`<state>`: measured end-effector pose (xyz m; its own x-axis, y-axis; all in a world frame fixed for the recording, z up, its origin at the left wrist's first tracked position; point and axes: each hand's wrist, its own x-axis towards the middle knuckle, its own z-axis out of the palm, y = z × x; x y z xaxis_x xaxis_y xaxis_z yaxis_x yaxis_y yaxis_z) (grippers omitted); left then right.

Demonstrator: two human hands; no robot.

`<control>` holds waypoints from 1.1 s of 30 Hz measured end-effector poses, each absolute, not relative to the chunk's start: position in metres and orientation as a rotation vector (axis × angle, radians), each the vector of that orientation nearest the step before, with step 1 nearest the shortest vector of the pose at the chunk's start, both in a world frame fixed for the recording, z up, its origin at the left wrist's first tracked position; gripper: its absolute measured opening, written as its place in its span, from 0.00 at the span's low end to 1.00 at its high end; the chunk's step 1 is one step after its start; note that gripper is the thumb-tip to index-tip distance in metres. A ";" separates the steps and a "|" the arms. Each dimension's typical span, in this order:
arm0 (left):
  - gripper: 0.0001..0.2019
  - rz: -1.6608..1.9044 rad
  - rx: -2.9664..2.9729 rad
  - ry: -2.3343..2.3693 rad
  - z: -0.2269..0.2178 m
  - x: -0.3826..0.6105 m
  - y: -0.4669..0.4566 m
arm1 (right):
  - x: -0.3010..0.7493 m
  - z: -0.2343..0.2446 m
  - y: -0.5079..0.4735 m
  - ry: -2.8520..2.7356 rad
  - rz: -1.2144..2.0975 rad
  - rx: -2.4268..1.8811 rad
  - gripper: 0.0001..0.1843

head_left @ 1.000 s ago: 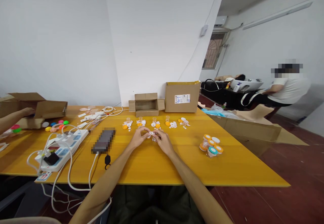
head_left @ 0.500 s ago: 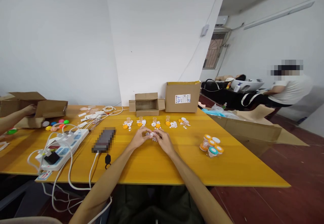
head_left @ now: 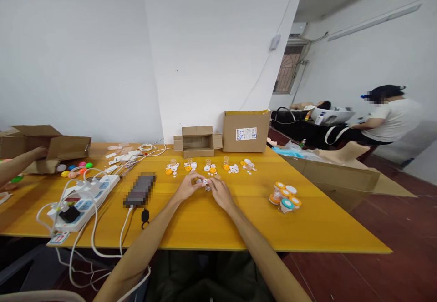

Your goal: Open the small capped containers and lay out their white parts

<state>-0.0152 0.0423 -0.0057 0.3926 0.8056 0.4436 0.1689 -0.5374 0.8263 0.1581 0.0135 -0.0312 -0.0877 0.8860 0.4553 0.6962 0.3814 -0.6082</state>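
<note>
My left hand (head_left: 189, 187) and my right hand (head_left: 219, 190) meet over the middle of the table. Between their fingertips is a small white disc with holes (head_left: 205, 181), and both hands are closed on it. Just below it another small white piece with a dark pattern (head_left: 208, 188) shows; whether it is held or lies on the table I cannot tell. Beyond my hands runs a row of small part groups: clear cups (head_left: 208, 161), orange rings (head_left: 212, 170) and white perforated discs (head_left: 234, 169).
Jars with orange, white and teal lids (head_left: 287, 203) cluster at the right. A power strip (head_left: 87, 204), cables and a phone (head_left: 140, 189) lie left. Cardboard boxes (head_left: 244, 143) stand behind. A co-worker's arm (head_left: 23, 162) reaches into a box at far left; another person (head_left: 392, 120) sits far right.
My hands stay in nearly the same place, with the disc turned slightly between the fingertips. At far left the co-worker's hand has gone deeper into the box.
</note>
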 end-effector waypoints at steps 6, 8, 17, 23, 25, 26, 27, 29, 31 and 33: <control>0.08 1.145 1.948 0.814 -0.006 -0.016 0.042 | 0.159 -0.030 0.014 -1.851 0.352 -1.374 0.19; 0.08 1.147 1.945 0.807 -0.006 -0.016 0.043 | 0.159 -0.031 0.014 -1.849 0.367 -1.362 0.19; 0.10 1.134 1.944 0.796 -0.007 -0.016 0.046 | 0.160 -0.034 0.018 -1.843 0.390 -1.340 0.20; 0.12 1.111 1.948 0.810 -0.005 -0.017 0.045 | 0.161 -0.035 0.018 -1.845 0.386 -1.321 0.21; 0.12 1.113 1.946 0.806 -0.005 -0.017 0.044 | 0.161 -0.035 0.018 -1.846 0.385 -1.328 0.21; 0.12 1.117 1.947 0.803 -0.004 -0.017 0.044 | 0.160 -0.035 0.018 -1.847 0.382 -1.328 0.22; 0.11 1.118 1.949 0.801 -0.004 -0.017 0.044 | 0.160 -0.035 0.018 -1.847 0.378 -1.327 0.22; 0.11 1.118 1.952 0.804 -0.004 -0.018 0.044 | 0.160 -0.036 0.019 -1.844 0.370 -1.324 0.22; 0.11 1.112 1.955 0.807 -0.005 -0.018 0.044 | 0.160 -0.037 0.020 -1.841 0.367 -1.320 0.22; 0.11 1.113 1.954 0.807 -0.005 -0.017 0.045 | 0.161 -0.038 0.020 -1.843 0.369 -1.314 0.23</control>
